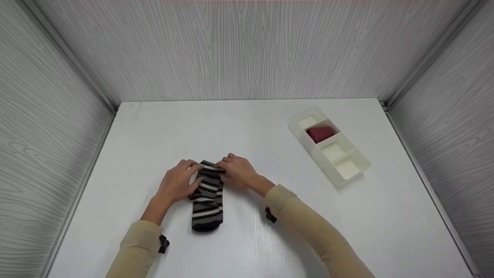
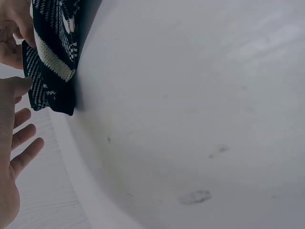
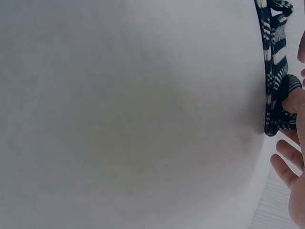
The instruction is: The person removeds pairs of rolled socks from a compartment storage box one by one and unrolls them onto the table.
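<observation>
A black-and-white striped sock (image 1: 208, 199) lies on the white counter (image 1: 247, 127), its length running toward the person. Both hands meet at its far end. The left hand (image 1: 178, 182) rests on the left side of that end, fingers curled over the edge of the fabric and gripping it; in the left wrist view the same sock (image 2: 50, 57) sits just above the hand (image 2: 12, 157), whose lower fingers (image 2: 26, 148) are spread and loose while the thumb side touches the cloth. The right hand (image 1: 236, 172) covers the right side of the far end, fingertips pinching the sock's cuff; in the right wrist view the sock (image 3: 274, 71) lies at the hand's (image 3: 295, 143) fingertips, with one finger (image 3: 293, 102) pressed into the fabric. The rest of the sock stretches from between the two hands toward the person, its toe lying between the two beige sleeves. Well to the right of the right hand, farther along the counter, stands a white divided tray (image 1: 349, 179) with four compartments in a row; a dark red rolled item (image 1: 320, 134) sits in the second compartment from the far end.
</observation>
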